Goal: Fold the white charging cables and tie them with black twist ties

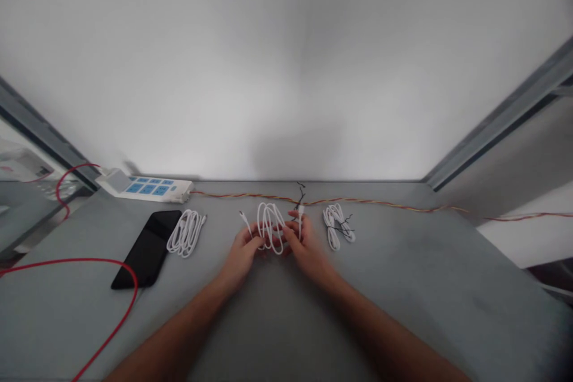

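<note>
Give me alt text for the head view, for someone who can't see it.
Left hand and right hand hold a loosely coiled white cable over a gray table. To the left lie another coiled cable, a black phone and a power strip; to the right, a white cable bundle with a black tie.

A workstation, apparently in a workshop or small factory rather than a home: a plain grey bench (425, 292) backs onto a white panel (286, 71) framed by metal posts (501, 116). A power strip (152, 189) and twisted wire (257, 195) line the rear edge, near coiled cables (185, 234) and a phone (150, 248). Past the left post, a second surface (27, 203) bears blurred plastic packaging (22, 161); the exact trade cannot be told.
</note>
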The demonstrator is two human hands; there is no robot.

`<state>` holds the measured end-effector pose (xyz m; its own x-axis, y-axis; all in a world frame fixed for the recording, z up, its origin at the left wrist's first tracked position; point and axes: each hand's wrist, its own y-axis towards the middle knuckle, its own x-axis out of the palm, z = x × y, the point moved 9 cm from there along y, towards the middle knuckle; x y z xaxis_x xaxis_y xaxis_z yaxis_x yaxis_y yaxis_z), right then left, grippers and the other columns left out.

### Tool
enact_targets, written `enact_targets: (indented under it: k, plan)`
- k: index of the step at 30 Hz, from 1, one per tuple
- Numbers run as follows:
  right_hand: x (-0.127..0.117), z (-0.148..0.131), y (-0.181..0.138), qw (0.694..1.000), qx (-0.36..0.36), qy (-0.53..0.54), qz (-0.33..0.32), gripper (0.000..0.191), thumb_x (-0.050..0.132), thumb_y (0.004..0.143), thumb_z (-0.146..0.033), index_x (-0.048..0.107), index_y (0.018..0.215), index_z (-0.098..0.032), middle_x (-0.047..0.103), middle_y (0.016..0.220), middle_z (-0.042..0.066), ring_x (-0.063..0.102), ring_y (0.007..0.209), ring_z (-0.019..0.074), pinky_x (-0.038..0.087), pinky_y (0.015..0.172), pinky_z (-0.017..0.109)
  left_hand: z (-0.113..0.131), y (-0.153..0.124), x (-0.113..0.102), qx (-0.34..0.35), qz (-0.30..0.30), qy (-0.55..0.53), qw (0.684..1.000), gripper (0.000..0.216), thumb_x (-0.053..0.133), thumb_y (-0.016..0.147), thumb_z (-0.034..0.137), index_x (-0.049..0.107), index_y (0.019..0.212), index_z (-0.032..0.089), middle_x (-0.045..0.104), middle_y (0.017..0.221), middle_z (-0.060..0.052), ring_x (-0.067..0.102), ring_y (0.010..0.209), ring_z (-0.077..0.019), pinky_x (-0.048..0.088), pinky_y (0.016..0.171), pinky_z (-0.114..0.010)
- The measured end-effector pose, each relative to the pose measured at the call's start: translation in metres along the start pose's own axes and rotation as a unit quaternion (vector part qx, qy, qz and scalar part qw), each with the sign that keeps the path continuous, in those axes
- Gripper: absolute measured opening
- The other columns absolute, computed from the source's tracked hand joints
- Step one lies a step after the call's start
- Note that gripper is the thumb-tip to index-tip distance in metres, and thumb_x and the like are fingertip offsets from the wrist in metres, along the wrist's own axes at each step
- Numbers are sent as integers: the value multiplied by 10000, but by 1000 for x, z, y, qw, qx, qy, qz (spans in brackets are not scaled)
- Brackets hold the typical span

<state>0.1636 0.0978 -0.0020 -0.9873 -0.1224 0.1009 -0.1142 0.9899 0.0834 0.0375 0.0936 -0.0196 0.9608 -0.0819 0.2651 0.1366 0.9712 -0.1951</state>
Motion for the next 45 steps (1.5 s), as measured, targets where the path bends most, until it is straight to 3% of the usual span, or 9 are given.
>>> enact_targets:
  k: [5,9,14,20,26,33,37,40,45]
  plan:
    - [10,-10,-8,978,-62,-191,-54,219,430,914,-355,597,911,-213,639,750,10,584,656,151,455,619,262,1,-2,4,21,-2,65,998,376,635,767,418,658,1025,146,659,738,-34,581,622,-143,434,577,-237]
    - [10,-18,-9,962,-89,-253,-52,276,465,889,-322,571,662,-207,563,620,-4,505,585,147,400,584,256,11,-4,5,51,10,150,987,344,738,686,363,664,956,162,668,798,-44,608,737,-186,456,683,-265]
    - [11,-24,-7,956,-107,-268,-51,400,482,890,-365,517,531,-193,498,612,-1,476,595,136,381,579,252,23,-8,-2,112,63,240,962,271,571,833,418,683,891,179,658,816,-58,605,839,-214,449,797,-291]
    - [20,-15,-11,960,-91,-238,-113,295,465,894,-299,630,674,-191,607,657,-4,533,623,146,417,610,254,23,-16,15,141,-16,217,966,303,526,870,369,641,1089,194,658,1100,-78,562,1098,-225,352,1014,-316]
    - [22,-13,-13,979,-37,-146,-138,169,538,825,-266,697,846,-210,681,747,4,600,677,171,467,645,285,26,-21,26,133,-85,295,942,396,634,792,368,589,1140,183,668,1037,-88,613,979,-253,429,901,-349]
    - [17,-11,-11,982,56,-16,-180,294,541,827,-420,652,1002,-212,644,769,-3,556,609,133,433,536,230,20,-21,28,90,-108,312,940,741,723,700,383,408,1342,190,658,1065,-82,643,903,-238,484,817,-333]
    - [20,-12,-13,978,1,-65,-200,334,546,824,-463,602,1028,-205,624,863,21,562,706,149,445,599,249,17,-20,28,114,-102,411,899,698,612,789,358,332,1400,169,629,1161,-111,640,941,-251,484,848,-381]
    - [21,-15,-15,965,-44,-188,-178,313,588,820,-445,554,1007,-196,592,799,6,520,664,137,409,597,251,10,-19,26,113,-103,465,872,621,488,854,278,291,1430,153,657,1135,-130,652,936,-258,488,841,-398]
    - [23,-21,-17,949,-68,-266,-157,186,558,859,-385,538,907,-207,575,735,-15,498,641,133,379,614,252,7,-24,38,131,-151,437,877,577,444,873,229,281,1422,162,639,1194,-117,640,1002,-227,492,864,-354]
